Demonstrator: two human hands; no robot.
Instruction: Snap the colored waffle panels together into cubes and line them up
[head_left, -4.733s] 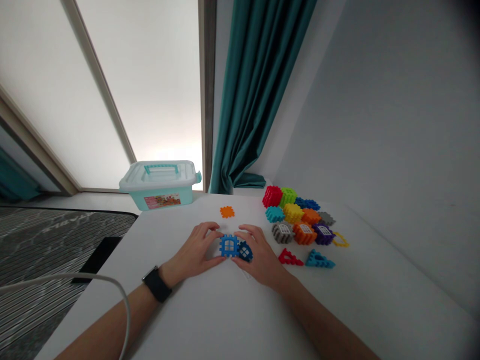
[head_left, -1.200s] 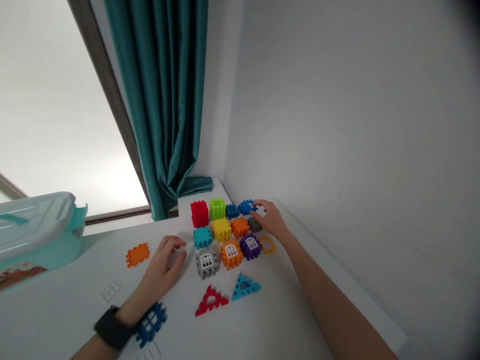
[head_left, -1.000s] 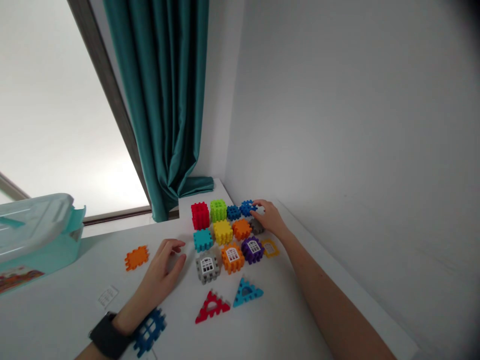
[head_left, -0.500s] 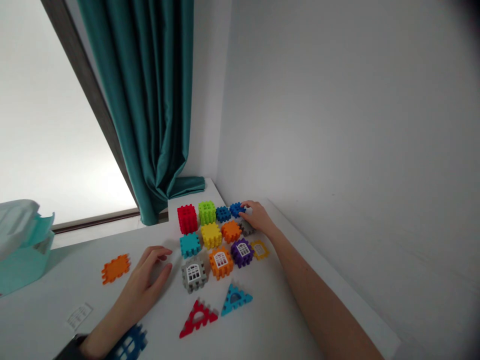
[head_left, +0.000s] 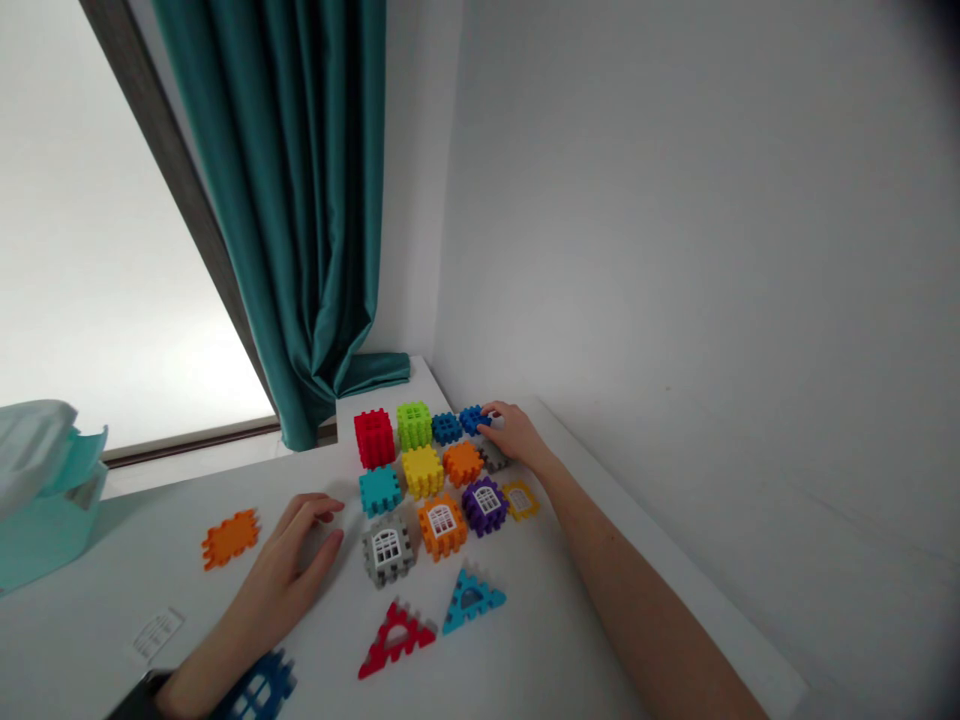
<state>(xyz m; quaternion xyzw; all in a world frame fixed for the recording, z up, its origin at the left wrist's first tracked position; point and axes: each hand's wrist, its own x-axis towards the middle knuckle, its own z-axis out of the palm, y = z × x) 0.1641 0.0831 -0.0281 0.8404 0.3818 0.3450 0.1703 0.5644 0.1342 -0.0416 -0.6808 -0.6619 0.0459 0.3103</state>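
At the far right of the block group, my right hand (head_left: 512,433) has its fingertips closed on the edge of a blue block stack (head_left: 472,420), with a dark grey piece (head_left: 493,457) under the palm. My left hand (head_left: 300,548) hovers over or rests on the white table, fingers curved and apart, holding nothing. Between the hands stand stacks in red (head_left: 374,438), lime green (head_left: 414,426), yellow (head_left: 423,471), orange (head_left: 463,463) and turquoise (head_left: 380,490). Nearer are window-topped grey (head_left: 388,550), orange (head_left: 442,526) and purple (head_left: 484,505) stacks.
Red (head_left: 396,640) and light blue (head_left: 472,600) triangles lie in front. An orange plate (head_left: 230,539), white window piece (head_left: 157,634) and blue window plate (head_left: 262,690) lie left. A turquoise bin (head_left: 52,520) stands far left; a wall (head_left: 675,250) rises right.
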